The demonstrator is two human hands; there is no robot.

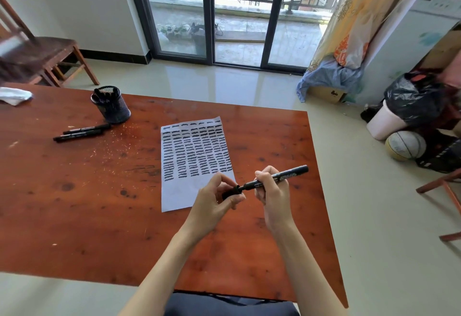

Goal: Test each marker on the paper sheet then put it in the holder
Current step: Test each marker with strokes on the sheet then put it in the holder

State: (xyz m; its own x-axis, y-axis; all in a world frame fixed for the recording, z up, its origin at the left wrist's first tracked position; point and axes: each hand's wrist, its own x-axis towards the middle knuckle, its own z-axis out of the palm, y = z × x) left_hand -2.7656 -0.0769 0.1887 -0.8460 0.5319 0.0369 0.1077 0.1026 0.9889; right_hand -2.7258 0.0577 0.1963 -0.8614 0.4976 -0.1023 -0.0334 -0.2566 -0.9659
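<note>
Black ink marks fill most of the paper sheet (197, 161), row after row, and only its near end is blank. The sheet lies flat on the red-brown wooden bench (74, 203).

Just past the near right corner of the sheet, two bare hands hold one black marker (277, 178) up above the bench. The right hand (272, 191) has its fingers wrapped round the middle of the marker. The back end of the marker points away to the right of the sheet. The left hand (219, 196) pinches the black cap (230, 192) with its thumb and fingers. The cap sits right at the tip end of the marker. I cannot tell if the cap is on all the way or a little bit off.

Far to the left of the sheet, near the back edge of the bench, stands a dark mesh holder (112, 106). It has black markers standing in it. Two more black markers (82, 132) lie side by side on the bench, just in front of the holder.

A white cloth (13, 96) lies at the far left corner of the bench, well apart from the sheet.
</note>
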